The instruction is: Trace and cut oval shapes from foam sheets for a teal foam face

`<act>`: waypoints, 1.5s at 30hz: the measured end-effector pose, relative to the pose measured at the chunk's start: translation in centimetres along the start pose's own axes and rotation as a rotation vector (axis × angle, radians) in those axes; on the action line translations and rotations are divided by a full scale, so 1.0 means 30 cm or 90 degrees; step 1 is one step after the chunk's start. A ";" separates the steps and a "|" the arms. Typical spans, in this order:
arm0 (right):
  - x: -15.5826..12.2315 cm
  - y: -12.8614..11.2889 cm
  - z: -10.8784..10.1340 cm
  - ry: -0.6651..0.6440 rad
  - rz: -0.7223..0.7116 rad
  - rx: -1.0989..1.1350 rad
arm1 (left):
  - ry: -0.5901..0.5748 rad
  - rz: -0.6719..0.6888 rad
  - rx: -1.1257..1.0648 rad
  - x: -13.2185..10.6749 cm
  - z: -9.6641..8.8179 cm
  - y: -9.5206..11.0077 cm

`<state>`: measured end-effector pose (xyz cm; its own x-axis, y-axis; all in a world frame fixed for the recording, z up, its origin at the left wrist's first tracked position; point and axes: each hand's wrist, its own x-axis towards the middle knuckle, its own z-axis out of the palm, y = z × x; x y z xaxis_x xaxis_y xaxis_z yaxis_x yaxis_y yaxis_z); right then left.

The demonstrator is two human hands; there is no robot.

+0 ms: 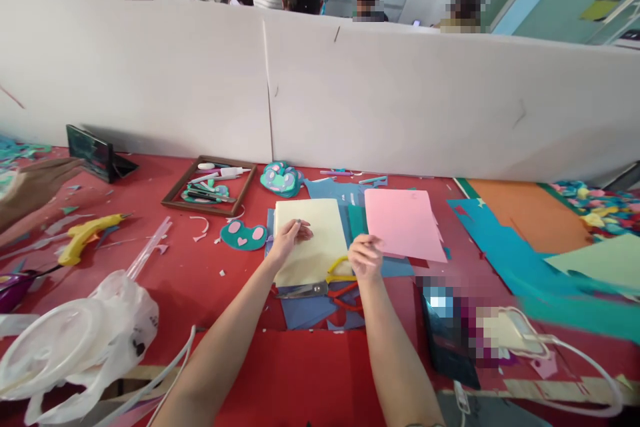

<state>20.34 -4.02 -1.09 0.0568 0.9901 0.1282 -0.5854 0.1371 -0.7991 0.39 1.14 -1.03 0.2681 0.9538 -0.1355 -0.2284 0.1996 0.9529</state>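
My left hand is over the pale yellow foam sheets, fingers loosely bent and slightly apart, with nothing visible in them. Whether it presses on the sheet is not clear. My right hand is raised between these sheets and the pink sheets, fingers curled closed; anything inside them is hidden. Under and beside it lie scissors with one yellow and one red handle loop, blades pointing left. Blue sheets stick out beneath the stack. Left of it lies a teal cutout with pink spots.
A brown frame holds pens and cutouts. A yellow glue gun, plastic bag and another person's hand are at left. A phone, cables and teal sheets lie right. A white partition runs behind.
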 end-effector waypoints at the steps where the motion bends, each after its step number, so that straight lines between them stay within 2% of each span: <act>1: 0.000 0.003 0.012 -0.025 0.015 0.009 | -0.008 -0.003 0.004 -0.005 -0.001 0.003; 5: 0.004 0.020 0.090 -0.148 0.137 -0.007 | -0.053 0.015 0.088 -0.026 0.001 0.020; 7: 0.004 0.021 0.119 -0.179 0.167 -0.020 | -0.068 0.023 0.130 -0.033 0.003 0.027; 9: 0.005 0.011 0.132 -0.185 0.175 -0.024 | -0.074 0.028 0.158 -0.037 0.004 0.030; 12: 0.009 -0.015 0.132 -0.147 0.157 -0.085 | -0.098 0.034 0.184 -0.038 0.005 0.026; 15: 0.012 -0.043 0.125 -0.133 0.128 -0.345 | -0.099 0.040 0.178 -0.040 0.004 0.022; 19: 0.004 -0.069 0.119 -0.218 0.089 -0.723 | -0.081 0.035 0.156 -0.042 0.001 0.023; 23: -0.016 -0.094 0.123 -0.291 0.145 -0.910 | -0.090 0.026 0.174 -0.037 0.004 0.023; 28: -0.045 -0.115 0.131 -0.370 0.210 -0.975 | -0.062 0.011 0.193 -0.021 0.021 0.019; 34: -0.034 -0.085 0.143 -0.380 0.223 -1.071 | -0.036 0.019 0.177 -0.021 0.031 0.014; 39: -0.014 -0.070 0.141 -0.396 0.229 -1.053 | -0.020 0.016 0.171 -0.019 0.035 0.008; 42: -0.024 -0.079 0.130 -0.389 0.195 -1.055 | 0.001 0.009 0.172 -0.015 0.038 0.013; 45: -0.058 -0.099 0.116 -0.315 0.093 -1.056 | 0.036 0.006 0.187 -0.034 0.025 0.038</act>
<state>19.16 -6.26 3.10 -0.3341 0.9378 -0.0945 0.8392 0.2503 -0.4828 0.55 0.23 0.40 0.2126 0.9679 -0.1339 0.0526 0.1255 0.9907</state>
